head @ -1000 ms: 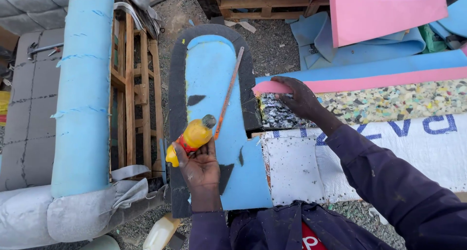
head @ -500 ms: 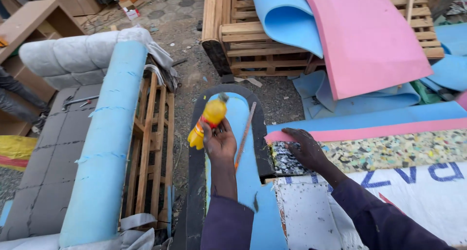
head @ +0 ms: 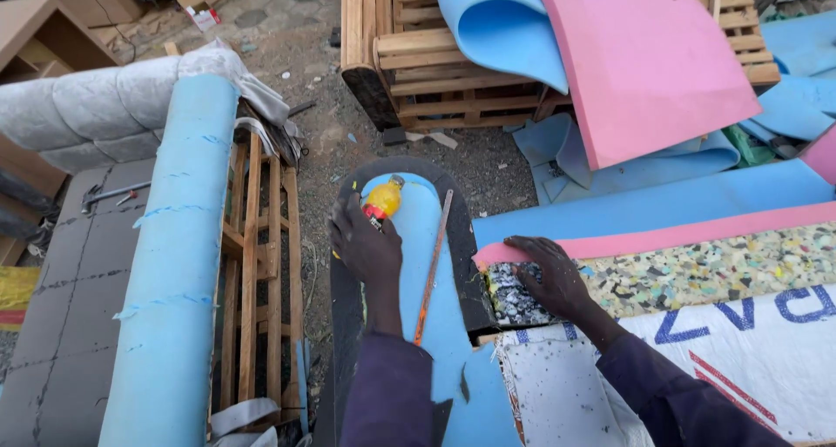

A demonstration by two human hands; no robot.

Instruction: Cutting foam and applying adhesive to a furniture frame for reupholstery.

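Note:
My left hand (head: pixel 366 247) grips a yellow squeeze bottle (head: pixel 383 199) with its tip pointing away, near the rounded far end of a blue foam piece (head: pixel 448 325) that lies on a dark arch-shaped board (head: pixel 348 316). A thin wooden stick (head: pixel 433 268) lies lengthwise on the blue foam, just right of that hand. My right hand (head: pixel 544 273) rests palm down on the end of a stack of foam slabs, where a pink sheet (head: pixel 662 236) meets speckled multicolour foam (head: pixel 723 273).
A wooden sofa frame (head: pixel 261 264) with a long blue foam strip (head: pixel 174 264) and grey padding (head: pixel 104 107) stands at left. Wooden pallets (head: pixel 409 55) carrying blue and pink foam sheets (head: pixel 644 64) are ahead. A white printed sack (head: pixel 740 360) covers the stack at right. Gravel ground lies between.
My left hand has carried the yellow bottle from the near part of the blue foam up to its far rounded end. My right hand has stayed on the foam stack.

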